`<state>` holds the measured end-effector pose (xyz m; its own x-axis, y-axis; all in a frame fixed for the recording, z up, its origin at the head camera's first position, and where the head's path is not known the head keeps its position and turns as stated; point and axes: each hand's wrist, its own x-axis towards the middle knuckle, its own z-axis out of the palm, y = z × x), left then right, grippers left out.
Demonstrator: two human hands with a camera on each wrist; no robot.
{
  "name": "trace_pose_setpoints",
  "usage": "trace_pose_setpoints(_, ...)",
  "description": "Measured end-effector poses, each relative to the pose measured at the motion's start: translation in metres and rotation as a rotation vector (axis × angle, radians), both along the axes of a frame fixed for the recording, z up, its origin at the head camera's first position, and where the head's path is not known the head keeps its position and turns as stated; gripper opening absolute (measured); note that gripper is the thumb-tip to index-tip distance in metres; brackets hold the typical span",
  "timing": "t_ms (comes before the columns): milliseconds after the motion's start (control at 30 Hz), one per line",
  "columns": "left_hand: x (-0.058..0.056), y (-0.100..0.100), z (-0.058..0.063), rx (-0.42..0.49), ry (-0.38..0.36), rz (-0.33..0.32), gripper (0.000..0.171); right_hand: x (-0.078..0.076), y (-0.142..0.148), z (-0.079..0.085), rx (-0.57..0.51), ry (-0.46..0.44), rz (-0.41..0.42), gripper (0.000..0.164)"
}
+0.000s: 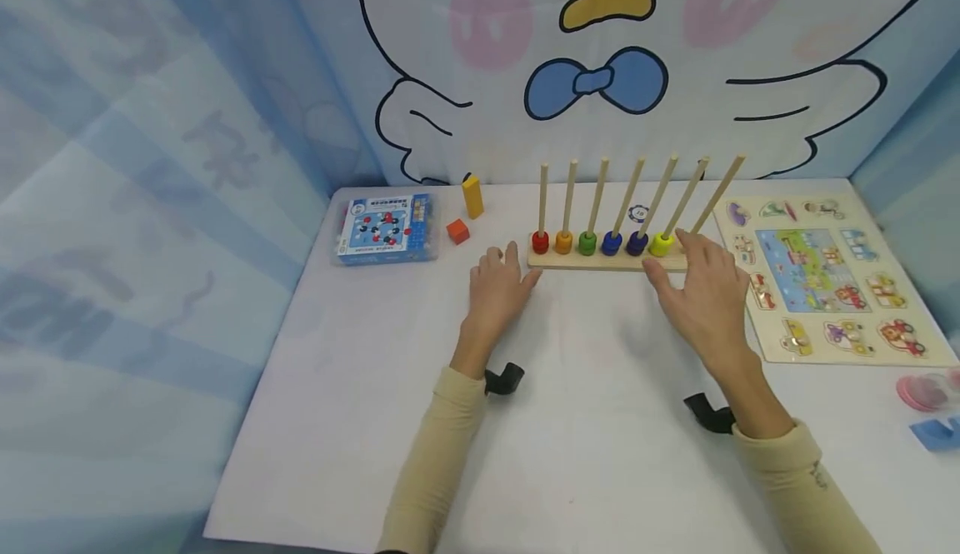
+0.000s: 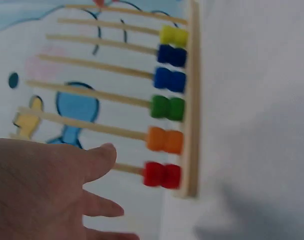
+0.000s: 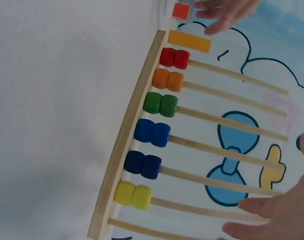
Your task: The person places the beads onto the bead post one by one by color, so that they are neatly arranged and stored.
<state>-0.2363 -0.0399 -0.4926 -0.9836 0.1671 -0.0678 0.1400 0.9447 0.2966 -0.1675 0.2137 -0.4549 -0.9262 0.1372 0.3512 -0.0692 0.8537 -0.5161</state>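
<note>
A wooden peg rack (image 1: 607,262) stands at the back of the table with several upright rods. Pairs of red (image 2: 162,174), orange (image 2: 165,140), green (image 2: 167,107), blue (image 3: 152,132), dark blue (image 3: 142,164) and yellow beads (image 3: 133,195) sit low on their rods. The rightmost rod (image 1: 718,194) shows no beads above the hand. My left hand (image 1: 497,291) hovers left of the rack, fingers spread, holding nothing. My right hand (image 1: 701,296) is in front of the rack's right end, thumb and fingers apart, and covers part of the base; whether it touches the rack I cannot tell.
Left of the rack stand a yellow block (image 1: 472,197) and an orange-red cube (image 1: 457,232). A boxed set (image 1: 386,229) lies at the back left. On the right are a picture puzzle board (image 1: 765,333), pink round items (image 1: 922,393) and a blue piece (image 1: 936,434).
</note>
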Motion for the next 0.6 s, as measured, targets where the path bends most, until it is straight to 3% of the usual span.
trace_pose_setpoints(133, 0.028, 0.003, 0.028, -0.011, -0.006, -0.067, 0.077, 0.003, -0.005, -0.008, 0.109, -0.085, 0.059, 0.083)
trace_pose_setpoints(267, 0.043, 0.003, 0.042, -0.001, 0.052, -0.117, 0.077, 0.007, -0.005, -0.007, 0.157, -0.122, 0.071, 0.086)
trace_pose_setpoints(467, 0.061, -0.006, 0.047, 0.001, 0.097, -0.154, 0.076, 0.021, -0.015, -0.011, 0.15, -0.145, 0.072, 0.085)
trace_pose_setpoints(600, 0.07, -0.011, 0.046, 0.005, 0.085, -0.159, 0.076, 0.028, -0.026, -0.016, 0.142, -0.154, 0.088, 0.085)
